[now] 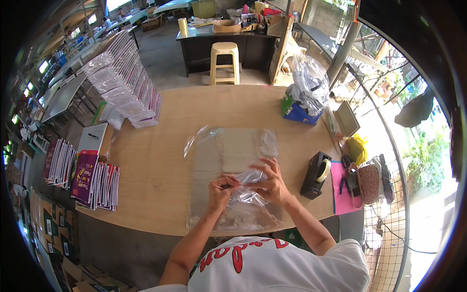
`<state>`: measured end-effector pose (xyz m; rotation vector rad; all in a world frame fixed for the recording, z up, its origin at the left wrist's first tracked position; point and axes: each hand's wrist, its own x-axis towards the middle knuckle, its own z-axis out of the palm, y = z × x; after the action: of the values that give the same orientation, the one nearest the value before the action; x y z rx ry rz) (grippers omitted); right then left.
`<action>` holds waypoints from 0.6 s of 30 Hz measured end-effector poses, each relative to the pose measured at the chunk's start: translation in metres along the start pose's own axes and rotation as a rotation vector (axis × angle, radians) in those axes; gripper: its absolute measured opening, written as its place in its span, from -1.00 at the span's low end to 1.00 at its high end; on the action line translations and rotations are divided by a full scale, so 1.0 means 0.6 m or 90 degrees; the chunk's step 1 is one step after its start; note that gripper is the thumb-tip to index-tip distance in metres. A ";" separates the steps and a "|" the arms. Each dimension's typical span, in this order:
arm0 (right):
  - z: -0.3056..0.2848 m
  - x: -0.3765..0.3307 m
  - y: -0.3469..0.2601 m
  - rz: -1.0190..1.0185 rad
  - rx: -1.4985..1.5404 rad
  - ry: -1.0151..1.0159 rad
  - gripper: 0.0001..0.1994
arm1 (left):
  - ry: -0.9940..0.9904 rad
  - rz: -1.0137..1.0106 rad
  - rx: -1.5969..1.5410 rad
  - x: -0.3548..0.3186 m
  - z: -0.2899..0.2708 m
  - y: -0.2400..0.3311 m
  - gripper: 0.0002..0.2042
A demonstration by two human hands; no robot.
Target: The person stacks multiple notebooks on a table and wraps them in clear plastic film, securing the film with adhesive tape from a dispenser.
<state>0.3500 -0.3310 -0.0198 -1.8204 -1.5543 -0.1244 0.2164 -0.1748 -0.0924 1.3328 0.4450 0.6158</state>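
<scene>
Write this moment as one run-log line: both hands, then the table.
left hand: pinching crumpled clear plastic | right hand: at same plastic, fingers spread | table: black tape dispenser right, booklet piles left

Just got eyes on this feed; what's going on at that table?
A person is handling crumpled clear plastic over flat clear plastic on the wooden table. The left hand pinches its edge; the right hand is at its other side, fingers spread, its grip unclear. A black tape dispenser stands to the right, a tall stack of plastic-wrapped books at the far left, and spiral notebooks at the near left.
</scene>
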 end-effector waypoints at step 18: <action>0.111 -0.168 0.110 -0.205 -0.285 -0.005 -0.36 | -0.518 -0.115 0.442 0.129 -0.011 0.109 -0.30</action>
<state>0.3572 -0.3758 -0.1498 -1.8765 -1.9290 -0.6628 0.2613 -0.1123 -0.0259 2.0259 0.0910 -0.2954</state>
